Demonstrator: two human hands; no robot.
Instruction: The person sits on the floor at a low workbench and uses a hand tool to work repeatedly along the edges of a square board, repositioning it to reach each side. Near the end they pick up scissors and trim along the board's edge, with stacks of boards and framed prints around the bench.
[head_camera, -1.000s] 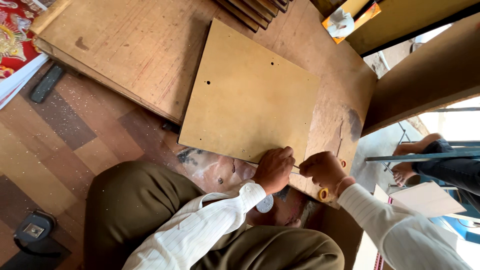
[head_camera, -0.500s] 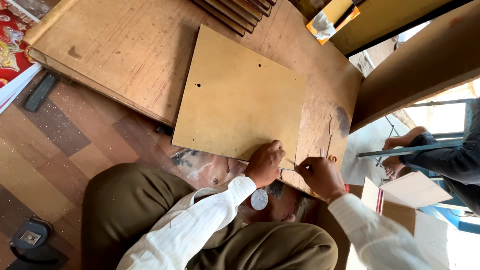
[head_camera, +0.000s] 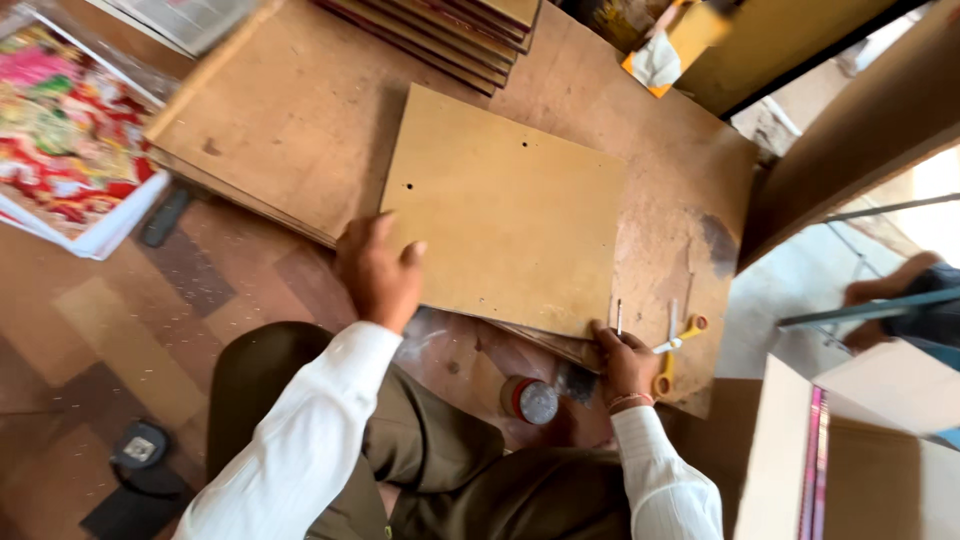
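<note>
A tan rectangular board (head_camera: 510, 210) with a few small holes lies on a stack of larger wooden sheets (head_camera: 290, 130) on the floor. My left hand (head_camera: 380, 270) grips the board's near left corner, thumb on top. My right hand (head_camera: 625, 365) holds the near right corner, where thinner sheets show beneath it. A thin metal nail (head_camera: 618, 316) lies just above that hand's fingers. Yellow-handled scissors (head_camera: 672, 350) rest right beside it. My knees in olive trousers are below.
A round tin with a red rim (head_camera: 528, 400) sits by my knee. Stacked dark frames (head_camera: 450, 30) lie at the far edge, colourful prints (head_camera: 70, 140) at the left, a cardboard box (head_camera: 850, 440) at the right. Another person's foot (head_camera: 890, 285) shows far right.
My left hand left the near right corner, where both hands worked together, and now grips the board's near left corner. My right hand stays at the right corner.
</note>
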